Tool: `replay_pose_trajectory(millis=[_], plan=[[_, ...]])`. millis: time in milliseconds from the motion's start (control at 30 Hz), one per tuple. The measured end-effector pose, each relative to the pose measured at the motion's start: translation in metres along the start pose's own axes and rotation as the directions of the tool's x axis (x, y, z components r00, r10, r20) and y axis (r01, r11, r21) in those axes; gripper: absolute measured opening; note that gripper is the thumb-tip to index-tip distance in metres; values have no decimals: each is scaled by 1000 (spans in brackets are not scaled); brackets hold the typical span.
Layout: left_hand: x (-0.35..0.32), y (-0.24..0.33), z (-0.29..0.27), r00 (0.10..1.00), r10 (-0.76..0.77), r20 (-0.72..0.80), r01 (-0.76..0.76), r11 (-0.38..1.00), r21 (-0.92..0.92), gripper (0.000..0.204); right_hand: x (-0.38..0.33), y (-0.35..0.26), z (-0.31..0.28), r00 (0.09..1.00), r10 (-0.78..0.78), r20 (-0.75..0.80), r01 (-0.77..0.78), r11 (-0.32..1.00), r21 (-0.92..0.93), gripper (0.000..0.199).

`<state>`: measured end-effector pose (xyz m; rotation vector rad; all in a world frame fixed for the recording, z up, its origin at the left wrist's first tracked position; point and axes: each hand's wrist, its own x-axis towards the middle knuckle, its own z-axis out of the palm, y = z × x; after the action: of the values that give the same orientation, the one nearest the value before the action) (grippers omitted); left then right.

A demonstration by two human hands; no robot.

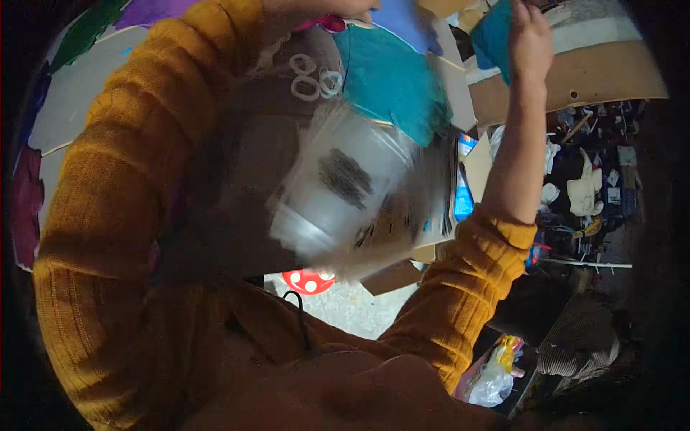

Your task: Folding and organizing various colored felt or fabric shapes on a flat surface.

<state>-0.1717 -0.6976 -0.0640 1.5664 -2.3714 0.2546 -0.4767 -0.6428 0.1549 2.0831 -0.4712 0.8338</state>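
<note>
Beyond and right of the clear bags [345, 183], the right hand [530, 44], nearly closed, is pinching a teal sheet [491, 39], likely light, floppy, best edge-held; left hand [348, 6], beyond bags, is showing too little to tell.

Pale, mottled floor [352, 309], brightly lit

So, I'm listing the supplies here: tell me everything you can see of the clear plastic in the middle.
The clear plastic looks like a loose pile of thin, glossy sheets or bags, with a blurred dark mark near its centre. It lies flat and slightly askew on a dark surface, its edges smeared by blur. White rings lie beyond its top edge; a teal sheet meets or overlaps its upper right. The left hand and right hand are away from it.
</note>
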Motion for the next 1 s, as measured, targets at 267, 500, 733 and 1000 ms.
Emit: replay_pose_trajectory(millis=[267, 500, 733, 1000], plan=[[3, 1, 7, 994, -78, -81, 76, 997, -25, 30, -27, -65, 143, 848, -221, 482, 217, 974, 65, 35], [4, 1, -2, 888, -314, -337, 272, 948, -165, 26, -21, -97, 151, 801, -9, 599, -268, 889, 372, 36], [12, 22, -50, 914, -404, 21, 398, 890, -223, 29, -27, -94, 147, 899, -91, 428, -24, 966, 257, 38], [9, 24, -9, 785, -220, -579, 193, 975, -109, 22, -9, -89, 182, 790, 387, 475, -596, 665, 450, 35]])
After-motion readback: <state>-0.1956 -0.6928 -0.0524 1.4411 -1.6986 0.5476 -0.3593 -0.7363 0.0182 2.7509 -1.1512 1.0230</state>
